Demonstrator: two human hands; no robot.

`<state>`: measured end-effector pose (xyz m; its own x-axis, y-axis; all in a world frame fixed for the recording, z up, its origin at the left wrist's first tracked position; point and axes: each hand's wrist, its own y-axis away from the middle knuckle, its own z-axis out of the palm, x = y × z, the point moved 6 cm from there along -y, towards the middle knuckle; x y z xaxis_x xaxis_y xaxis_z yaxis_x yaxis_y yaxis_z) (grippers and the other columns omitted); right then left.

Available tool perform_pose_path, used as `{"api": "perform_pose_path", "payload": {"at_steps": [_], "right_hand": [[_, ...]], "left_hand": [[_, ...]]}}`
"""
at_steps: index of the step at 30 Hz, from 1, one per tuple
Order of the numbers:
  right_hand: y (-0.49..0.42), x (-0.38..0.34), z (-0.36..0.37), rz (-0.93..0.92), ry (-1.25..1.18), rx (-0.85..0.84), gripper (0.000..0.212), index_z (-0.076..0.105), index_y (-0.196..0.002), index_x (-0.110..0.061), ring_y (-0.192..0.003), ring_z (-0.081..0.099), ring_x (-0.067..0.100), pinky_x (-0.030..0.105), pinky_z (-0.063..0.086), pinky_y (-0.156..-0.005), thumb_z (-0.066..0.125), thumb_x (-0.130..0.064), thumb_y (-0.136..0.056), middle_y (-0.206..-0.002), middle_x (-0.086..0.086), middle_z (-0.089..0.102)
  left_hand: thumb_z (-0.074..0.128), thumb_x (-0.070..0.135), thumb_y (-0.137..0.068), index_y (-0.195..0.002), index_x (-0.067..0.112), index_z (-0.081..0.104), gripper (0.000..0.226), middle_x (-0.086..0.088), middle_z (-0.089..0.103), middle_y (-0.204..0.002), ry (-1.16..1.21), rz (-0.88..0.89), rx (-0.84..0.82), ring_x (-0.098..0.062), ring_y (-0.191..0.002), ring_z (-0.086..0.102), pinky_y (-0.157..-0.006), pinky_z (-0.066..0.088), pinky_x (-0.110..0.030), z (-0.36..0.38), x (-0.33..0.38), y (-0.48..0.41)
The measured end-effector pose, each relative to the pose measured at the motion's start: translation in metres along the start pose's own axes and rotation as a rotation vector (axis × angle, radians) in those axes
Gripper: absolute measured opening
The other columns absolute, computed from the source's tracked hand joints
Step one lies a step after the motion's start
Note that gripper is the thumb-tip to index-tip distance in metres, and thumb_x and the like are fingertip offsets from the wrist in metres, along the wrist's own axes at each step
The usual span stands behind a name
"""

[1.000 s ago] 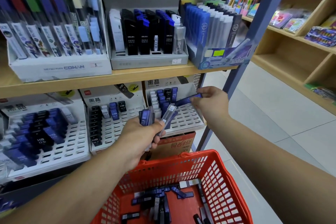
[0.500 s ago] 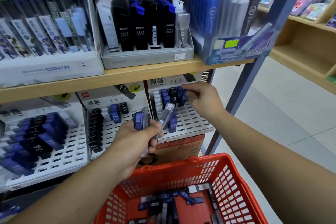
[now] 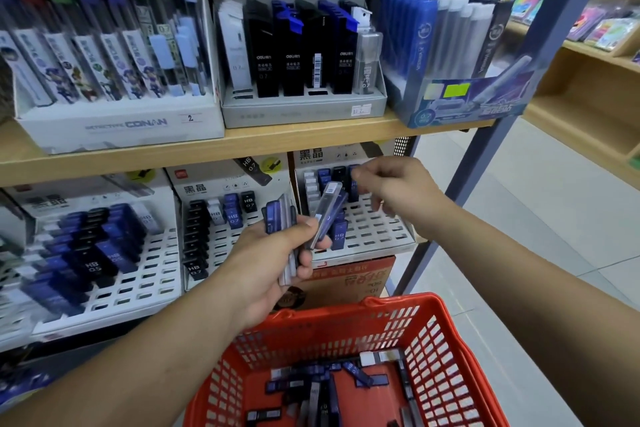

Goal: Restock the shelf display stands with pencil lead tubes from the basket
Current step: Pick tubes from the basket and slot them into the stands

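Note:
My left hand [image 3: 270, 263] grips a bundle of blue and clear lead tubes [image 3: 278, 218]; one clear tube [image 3: 329, 208] sticks out up and to the right. My right hand [image 3: 398, 191] hovers in front of the right display stand [image 3: 377, 236], just right of that tube, fingers loosely curled and holding nothing. The stand carries a few blue, black and white tubes at its back left. Below, the red basket [image 3: 440, 326] holds several more lead tubes [image 3: 318, 388] on its floor.
A middle stand [image 3: 221, 239] and a left stand [image 3: 145, 274] also carry tubes. On the wooden shelf [image 3: 277, 142] above stand boxes of lead cases. A blue upright post [image 3: 485, 149] rises at the right. A cardboard box [image 3: 349, 281] sits under the right stand.
My right hand put its blue tube into the right stand, let go and drew back toward the left hand. The left hand rose a little with its bundle.

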<state>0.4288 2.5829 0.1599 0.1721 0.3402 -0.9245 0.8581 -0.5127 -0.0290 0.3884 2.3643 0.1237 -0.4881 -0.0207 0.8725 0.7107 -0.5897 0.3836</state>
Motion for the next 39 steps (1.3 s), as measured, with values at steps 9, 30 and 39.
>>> {"api": "perform_pose_path", "payload": {"at_steps": [9,30,39], "right_hand": [[0.037,-0.008,0.014,0.229,-0.515,-0.393,0.027,0.069,-0.12,0.001,-0.073,0.076,0.026,0.032,0.065,-0.069,0.067,-0.005,-0.094,-0.091,0.028,0.074],[0.058,-0.022,0.063,0.287,-0.353,-0.414,0.025,0.06,-0.109,-0.008,-0.09,0.064,0.037,0.041,0.062,-0.069,0.073,0.003,-0.09,-0.102,0.024,0.063],[0.067,-0.054,0.12,0.184,-0.261,-0.154,0.02,0.064,-0.113,-0.011,-0.076,0.076,0.028,0.046,0.065,-0.077,0.07,-0.004,-0.095,-0.098,0.017,0.075]], "left_hand": [[0.066,0.012,-0.099,-0.115,0.001,0.069,0.02,-0.025,0.076,-0.095,-0.014,0.035,-0.013,-0.014,-0.055,0.053,-0.049,0.047,-0.024,0.002,0.004,0.004],[0.069,0.008,-0.097,-0.117,0.003,0.065,0.02,-0.016,0.074,-0.094,-0.236,-0.023,0.024,-0.018,-0.066,0.064,-0.055,0.05,-0.029,-0.038,0.003,0.024],[0.07,-0.005,-0.09,-0.101,0.003,0.069,0.014,-0.019,0.074,-0.089,-0.297,-0.065,0.171,-0.019,-0.065,0.06,-0.055,0.044,-0.03,-0.122,0.016,0.058]]}}
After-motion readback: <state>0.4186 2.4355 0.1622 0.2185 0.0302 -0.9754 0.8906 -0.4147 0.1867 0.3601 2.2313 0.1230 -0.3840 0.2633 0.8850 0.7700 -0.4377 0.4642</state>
